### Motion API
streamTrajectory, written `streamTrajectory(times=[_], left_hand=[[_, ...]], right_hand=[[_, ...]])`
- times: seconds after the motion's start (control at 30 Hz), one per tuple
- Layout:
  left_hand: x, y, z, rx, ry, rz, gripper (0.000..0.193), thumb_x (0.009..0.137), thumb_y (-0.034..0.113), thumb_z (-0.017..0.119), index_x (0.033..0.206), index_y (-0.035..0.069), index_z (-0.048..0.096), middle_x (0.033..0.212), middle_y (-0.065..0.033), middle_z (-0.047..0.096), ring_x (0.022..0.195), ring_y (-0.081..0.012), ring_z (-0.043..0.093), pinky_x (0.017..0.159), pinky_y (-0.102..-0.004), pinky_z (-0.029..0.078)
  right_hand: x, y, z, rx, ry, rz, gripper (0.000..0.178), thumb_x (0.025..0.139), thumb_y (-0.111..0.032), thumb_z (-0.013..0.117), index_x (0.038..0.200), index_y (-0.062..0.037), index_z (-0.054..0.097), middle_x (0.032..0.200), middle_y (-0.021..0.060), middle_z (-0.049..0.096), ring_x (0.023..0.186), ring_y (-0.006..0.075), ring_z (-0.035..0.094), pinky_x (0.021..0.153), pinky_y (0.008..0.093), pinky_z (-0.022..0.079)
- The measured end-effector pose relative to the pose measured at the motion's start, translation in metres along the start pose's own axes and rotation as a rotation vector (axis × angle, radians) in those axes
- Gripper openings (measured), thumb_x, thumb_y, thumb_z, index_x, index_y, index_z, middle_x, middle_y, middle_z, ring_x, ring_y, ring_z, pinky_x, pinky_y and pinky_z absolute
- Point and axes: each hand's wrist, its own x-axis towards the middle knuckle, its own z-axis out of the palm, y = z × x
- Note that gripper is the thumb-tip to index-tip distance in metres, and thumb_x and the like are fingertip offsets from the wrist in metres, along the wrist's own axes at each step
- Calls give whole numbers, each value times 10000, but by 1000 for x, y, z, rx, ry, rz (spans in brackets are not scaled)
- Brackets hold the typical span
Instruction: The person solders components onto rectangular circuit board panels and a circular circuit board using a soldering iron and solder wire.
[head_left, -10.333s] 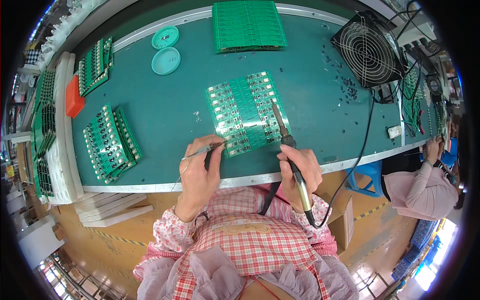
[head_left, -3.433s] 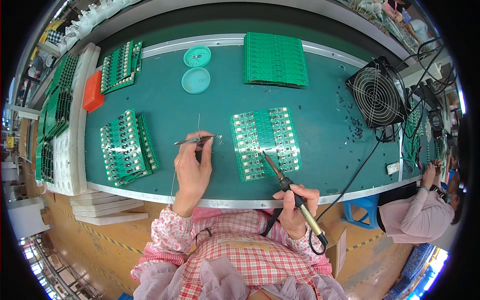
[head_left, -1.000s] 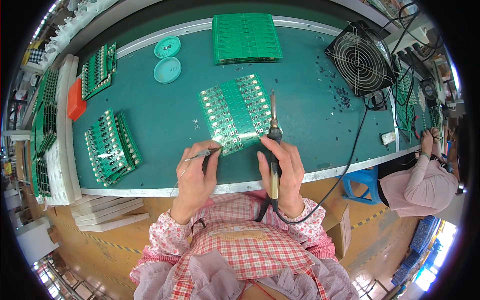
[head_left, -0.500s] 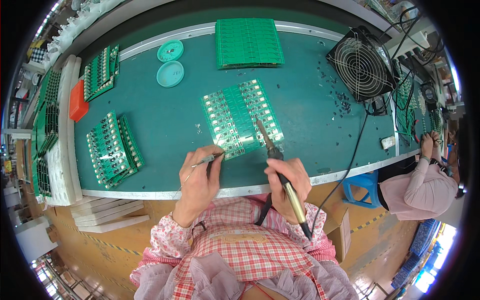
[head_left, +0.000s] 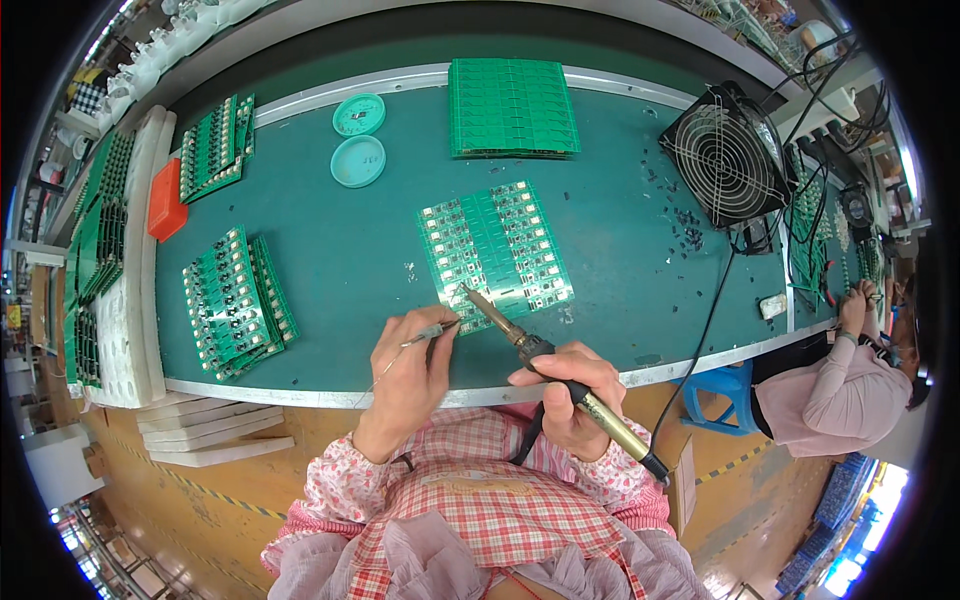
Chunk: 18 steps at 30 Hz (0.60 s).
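A green circuit board panel (head_left: 498, 243) with rows of small white and dark parts lies slightly turned on the mat in front of me. My right hand (head_left: 582, 392) is closed round a soldering iron (head_left: 620, 432) with a gold and black handle. The iron's tip points left and reaches over the panel's lower left part; whether it touches cannot be told. At the panel's near left corner my left hand (head_left: 405, 372) pinches a thin grey pen-like holder (head_left: 428, 333), from which a fine wire trails back over the hand. The holder's tip is at the board's edge.
Panel stacks stand at the back (head_left: 512, 108) and left (head_left: 228, 305). Two turquoise round dishes (head_left: 358, 162) and a red box (head_left: 166, 202) sit farther off. To the right are a black fan (head_left: 728, 160), scattered dark bits (head_left: 688, 230), a cable and a seated person (head_left: 850, 395).
The iron's tip has swung from the panel's right column to its lower left part, and its handle now slants more. My left hand stays near the same corner. The whole view has shifted slightly.
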Motion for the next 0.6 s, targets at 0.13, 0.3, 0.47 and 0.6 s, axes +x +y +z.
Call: streamTrajectory(times=[0.13, 0.3, 0.47, 0.6], left_hand=[[0, 1, -1, -10, -3, -13, 233, 791, -74, 715, 990, 26, 647, 975, -102, 693, 815, -314, 632, 733, -376, 505], [0, 0, -1, -10, -14, -20, 204, 813, -64, 700, 996, 14, 654, 989, -105, 692, 832, -309, 641, 740, -377, 506], [-1, 0, -1, -9, -28, -27, 165, 838, -50, 684, 992, 2, 663, 1004, -108, 693, 844, -306, 647, 747, -379, 508], [-1, 0, -1, -5, -8, -2, 245, 784, -81, 715, 995, 19, 642, 977, -110, 691, 814, -321, 630, 722, -384, 502]], right_hand=[[-3, 1, 2, 2, 23, -8, 193, 963, -163, 664, 1079, -11, 631, 782, 89, 736, 653, 206, 696, 589, 309, 547], [-1, 2, 3, 9, 20, -24, 203, 961, -166, 669, 1081, -6, 632, 780, 93, 735, 650, 210, 697, 584, 307, 546], [-1, 2, 3, -1, 13, -34, 208, 959, -160, 671, 1082, 3, 633, 781, 97, 735, 652, 208, 698, 578, 305, 546], [-3, 1, 3, 17, 10, -18, 185, 952, -137, 670, 1068, 3, 636, 779, 95, 735, 651, 205, 699, 578, 303, 545]])
